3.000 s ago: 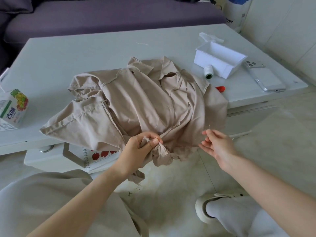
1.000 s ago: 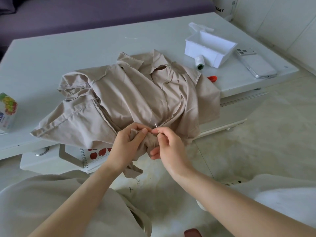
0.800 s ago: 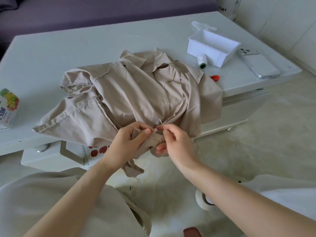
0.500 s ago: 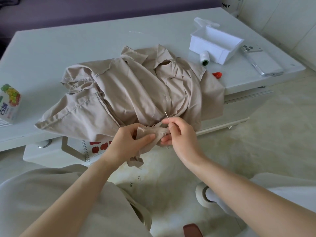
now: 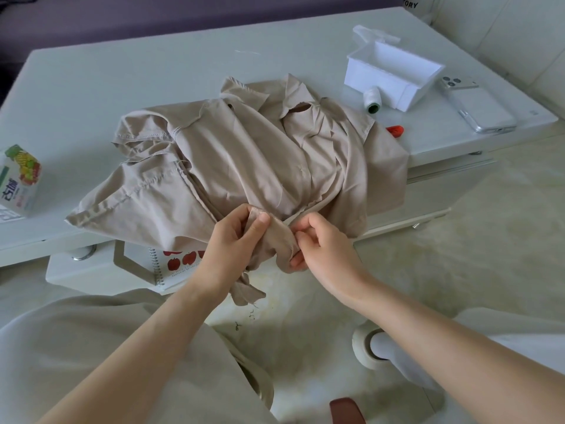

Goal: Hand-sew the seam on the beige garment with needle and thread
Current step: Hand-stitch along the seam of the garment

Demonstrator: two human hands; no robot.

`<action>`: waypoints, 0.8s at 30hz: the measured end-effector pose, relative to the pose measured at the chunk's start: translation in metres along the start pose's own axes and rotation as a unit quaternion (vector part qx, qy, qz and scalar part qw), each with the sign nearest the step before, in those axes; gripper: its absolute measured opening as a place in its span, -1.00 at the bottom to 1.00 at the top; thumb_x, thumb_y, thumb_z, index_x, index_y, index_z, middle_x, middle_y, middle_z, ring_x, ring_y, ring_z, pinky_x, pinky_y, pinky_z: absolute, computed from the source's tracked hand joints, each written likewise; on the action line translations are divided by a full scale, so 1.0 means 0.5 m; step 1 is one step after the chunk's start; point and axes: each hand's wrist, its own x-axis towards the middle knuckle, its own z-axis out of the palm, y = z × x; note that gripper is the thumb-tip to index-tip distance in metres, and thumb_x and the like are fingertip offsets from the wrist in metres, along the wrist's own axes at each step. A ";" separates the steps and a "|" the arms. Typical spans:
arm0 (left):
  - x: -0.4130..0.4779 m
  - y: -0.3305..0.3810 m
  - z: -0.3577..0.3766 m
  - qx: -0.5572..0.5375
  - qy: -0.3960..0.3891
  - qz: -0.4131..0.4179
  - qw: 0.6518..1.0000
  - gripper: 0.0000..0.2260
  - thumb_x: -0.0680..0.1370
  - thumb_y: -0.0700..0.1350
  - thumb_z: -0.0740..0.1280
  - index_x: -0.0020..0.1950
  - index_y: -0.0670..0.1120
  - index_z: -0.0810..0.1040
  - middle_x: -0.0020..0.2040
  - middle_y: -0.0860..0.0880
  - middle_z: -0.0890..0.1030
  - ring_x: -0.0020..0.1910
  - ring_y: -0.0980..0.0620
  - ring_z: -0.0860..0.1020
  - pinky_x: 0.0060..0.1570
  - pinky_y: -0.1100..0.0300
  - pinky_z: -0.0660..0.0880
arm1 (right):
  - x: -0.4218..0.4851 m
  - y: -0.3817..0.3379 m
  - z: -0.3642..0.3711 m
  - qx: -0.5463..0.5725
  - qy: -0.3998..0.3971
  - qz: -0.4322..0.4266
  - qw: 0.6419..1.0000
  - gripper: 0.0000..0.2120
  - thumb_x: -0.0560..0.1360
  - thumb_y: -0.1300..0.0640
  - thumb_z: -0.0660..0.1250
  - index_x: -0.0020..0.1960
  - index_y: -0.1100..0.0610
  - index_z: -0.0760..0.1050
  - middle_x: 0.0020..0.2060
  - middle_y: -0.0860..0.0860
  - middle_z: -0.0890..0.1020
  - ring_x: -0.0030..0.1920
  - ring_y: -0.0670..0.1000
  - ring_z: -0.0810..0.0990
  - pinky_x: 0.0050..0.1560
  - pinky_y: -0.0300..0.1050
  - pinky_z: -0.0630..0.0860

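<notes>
The beige garment (image 5: 260, 166) lies crumpled on the white surface (image 5: 122, 75), and its near edge spills over the front lip toward the person. Both hands meet at that overhanging edge. The left hand (image 5: 235, 243) grips a raised fold of the cloth, with the thumb pressed on top and the fingers curled behind. The right hand (image 5: 324, 243) is just beside it on the right. Its thumb and forefinger pinch the same fold and its lower fingers are tucked under the fabric. The needle and thread are too fine to make out between the fingertips. A loose strip of the garment hangs below the left wrist.

At the far right of the surface stands an open white box (image 5: 394, 71), with a spool of thread (image 5: 372, 101) lying against its near side. A phone (image 5: 477, 105) lies face down to the right of the box. A small red object (image 5: 395, 130) peeks out beside the garment's right edge. A printed carton (image 5: 20, 179) stands at the left edge. A spiral notebook (image 5: 180, 264) rests on a shelf below the surface.
</notes>
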 end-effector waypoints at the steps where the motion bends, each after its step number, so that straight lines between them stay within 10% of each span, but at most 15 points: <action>1: 0.000 -0.001 0.000 -0.003 0.000 0.000 1.000 -0.80 0.61 -0.09 0.23 -0.10 -0.20 0.49 -0.29 -0.16 0.45 -0.31 -0.09 0.33 -0.30 0.05 0.29 | -0.001 0.000 -0.001 -0.008 -0.008 -0.002 1.000 -0.84 0.56 0.26 0.13 -0.08 0.13 0.48 -0.30 0.03 0.65 -0.29 -0.05 0.64 -0.18 -0.20 0.58; 15: 0.005 -0.011 -0.001 -0.046 -0.014 -0.020 0.999 -0.82 0.61 -0.08 0.23 -0.11 -0.16 0.49 -0.27 -0.19 0.45 -0.29 -0.12 0.30 -0.37 0.13 0.24 | -0.022 0.004 -0.005 0.006 -0.070 -0.005 0.998 -0.81 0.60 0.22 0.10 -0.11 0.03 0.41 -0.14 0.00 0.65 -0.12 -0.09 0.64 -0.03 -0.23 0.51; 24: -0.001 -0.007 0.004 -0.037 -0.014 -0.015 0.999 -0.82 0.61 -0.11 0.22 -0.15 -0.13 0.49 -0.37 -0.14 0.40 -0.49 0.05 0.28 -0.52 0.26 0.21 | -0.027 0.018 0.003 0.021 -0.078 -0.006 0.997 -0.80 0.58 0.23 0.12 -0.15 0.02 0.41 -0.14 0.03 0.65 -0.05 0.01 0.64 0.12 0.10 0.53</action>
